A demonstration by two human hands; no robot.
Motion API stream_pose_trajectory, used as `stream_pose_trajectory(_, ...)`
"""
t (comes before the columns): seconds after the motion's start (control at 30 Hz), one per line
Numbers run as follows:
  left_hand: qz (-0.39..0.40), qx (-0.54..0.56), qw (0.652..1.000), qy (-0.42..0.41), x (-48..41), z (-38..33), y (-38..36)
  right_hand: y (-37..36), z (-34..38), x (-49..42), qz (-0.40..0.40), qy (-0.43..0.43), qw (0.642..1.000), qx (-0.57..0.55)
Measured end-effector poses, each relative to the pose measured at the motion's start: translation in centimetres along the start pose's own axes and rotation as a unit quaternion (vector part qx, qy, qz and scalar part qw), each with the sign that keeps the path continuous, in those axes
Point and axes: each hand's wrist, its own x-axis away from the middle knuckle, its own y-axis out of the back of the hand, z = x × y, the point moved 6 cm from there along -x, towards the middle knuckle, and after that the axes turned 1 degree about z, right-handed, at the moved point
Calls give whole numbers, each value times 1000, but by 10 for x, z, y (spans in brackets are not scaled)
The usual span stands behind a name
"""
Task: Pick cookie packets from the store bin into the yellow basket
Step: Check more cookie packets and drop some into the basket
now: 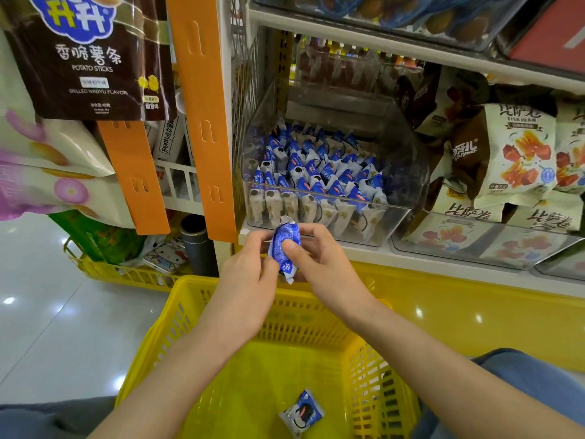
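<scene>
Both my hands hold one blue-and-white cookie packet point(285, 245) in front of the shelf edge, above the far rim of the yellow basket point(177, 315). My left hand point(247, 274) pinches its left side and my right hand point(319, 258) pinches its right side, thumb on the front. Just behind, a clear store bin point(402, 191) on the shelf is filled with several rows of the same packets point(316, 172). One cookie packet point(302, 413) lies on the basket floor near the front.
Orange hanging strips point(202, 122) with a potato-stick bag point(91, 58) hang left of the bin. Clear bins of white-and-brown snack bags point(519, 153) stand to the right. A second yellow basket point(104, 267) with goods sits on the floor at left.
</scene>
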Motion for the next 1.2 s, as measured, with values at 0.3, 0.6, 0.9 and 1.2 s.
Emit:
stream_pose_trajectory(0.3,73,279,952,105,-3,2,-5,9,16,7,-73,131,943,296)
stream_pose_trajectory(0.6,-62,133,988,44,-8,8,16,1,19,9,-26,145,930,337)
stream_pose_trajectory(0.9,-52,177,982,45,-14,4,25,13,21,2,6,10,996,85)
stream_pose_trajectory(1.2,59,261,953,140,-12,6,11,21,33,-1,-44,52,997,44)
